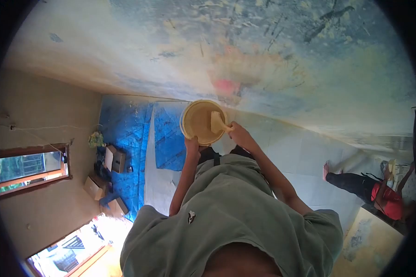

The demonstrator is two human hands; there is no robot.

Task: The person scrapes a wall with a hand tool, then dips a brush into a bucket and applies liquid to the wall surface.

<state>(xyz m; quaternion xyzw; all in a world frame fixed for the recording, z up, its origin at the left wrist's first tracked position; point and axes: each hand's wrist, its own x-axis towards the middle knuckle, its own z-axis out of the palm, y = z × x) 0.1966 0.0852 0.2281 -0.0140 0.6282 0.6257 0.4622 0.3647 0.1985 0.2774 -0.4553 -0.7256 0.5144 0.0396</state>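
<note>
A round, cream-yellow bucket (192,113) is in front of my body, its inside coated in a tan colour. My left hand (192,144) is closed on the near left of its rim. In my right hand (240,134), at the right side of the bucket, is the handle of a wide paintbrush (216,123). The pale head of the brush is over the bucket's opening, tilted to the left. How full the bucket is does not show clearly.
A patchy blue-grey wall (263,60) rises close ahead. Blue sheeting (168,134) covers floor at left, with cardboard boxes (117,159) beyond. Windows (27,168) are in the left wall. Another person in a red top (393,203) is at far right.
</note>
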